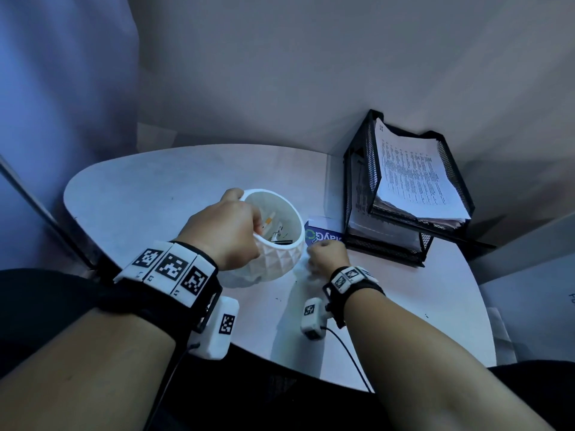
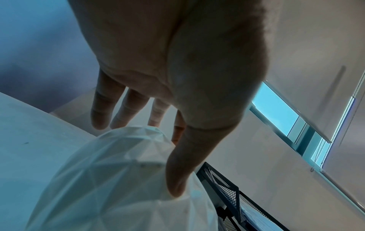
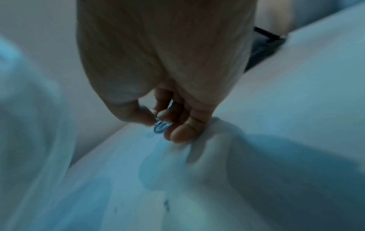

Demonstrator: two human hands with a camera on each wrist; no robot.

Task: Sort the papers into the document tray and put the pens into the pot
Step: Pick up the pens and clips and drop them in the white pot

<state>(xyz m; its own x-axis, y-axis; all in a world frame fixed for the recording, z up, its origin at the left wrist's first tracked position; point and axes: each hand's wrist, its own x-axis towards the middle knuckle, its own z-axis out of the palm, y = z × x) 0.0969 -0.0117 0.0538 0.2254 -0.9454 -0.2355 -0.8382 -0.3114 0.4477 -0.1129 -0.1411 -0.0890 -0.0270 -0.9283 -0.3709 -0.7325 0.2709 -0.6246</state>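
Observation:
A white faceted pot [image 1: 280, 259] stands mid-table with several pens [image 1: 270, 222] lying inside. My left hand [image 1: 230, 231] grips its near-left rim. In the left wrist view the thumb [image 2: 177, 179] presses on the pot's outer wall [image 2: 110, 179] while the fingers reach over the rim. My right hand [image 1: 323, 256] is low on the table just right of the pot. In the blurred right wrist view its thumb and forefinger pinch a small blue item [image 3: 161, 128]. The black mesh document tray [image 1: 401, 250] at the right holds stacked printed papers [image 1: 413, 178].
A blue and white box [image 1: 323, 231] lies between the pot and the tray, just beyond my right hand. The round white table [image 1: 140, 188] sits against a wall, and its near edge runs under my forearms.

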